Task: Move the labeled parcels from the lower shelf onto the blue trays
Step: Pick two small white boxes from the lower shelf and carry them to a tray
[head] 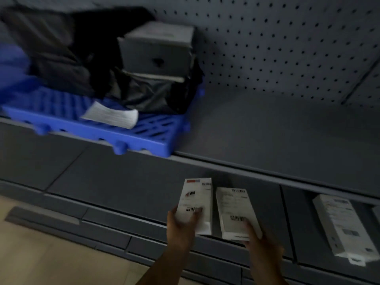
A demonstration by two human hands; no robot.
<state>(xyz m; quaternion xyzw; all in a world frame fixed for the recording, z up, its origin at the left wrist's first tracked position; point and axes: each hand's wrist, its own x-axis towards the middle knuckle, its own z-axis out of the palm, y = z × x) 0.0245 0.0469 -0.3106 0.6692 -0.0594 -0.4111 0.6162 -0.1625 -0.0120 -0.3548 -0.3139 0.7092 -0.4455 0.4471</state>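
The left hand [181, 225] grips a white barcode-labelled cardboard parcel [195, 202] by its near end; the right hand [261, 243] grips a second white parcel [234, 210] just right of it. Both parcels are nearer than the blue slatted plastic tray [144, 136] at far left.

Motion blur leaves the print on the left parcel [195, 202] and right parcel [234, 212] unreadable and smears the black bags [51, 50] at upper left. The blue tray [98, 132] runs off the left edge. The left hand [181, 225] has its fingers hidden behind its parcel.
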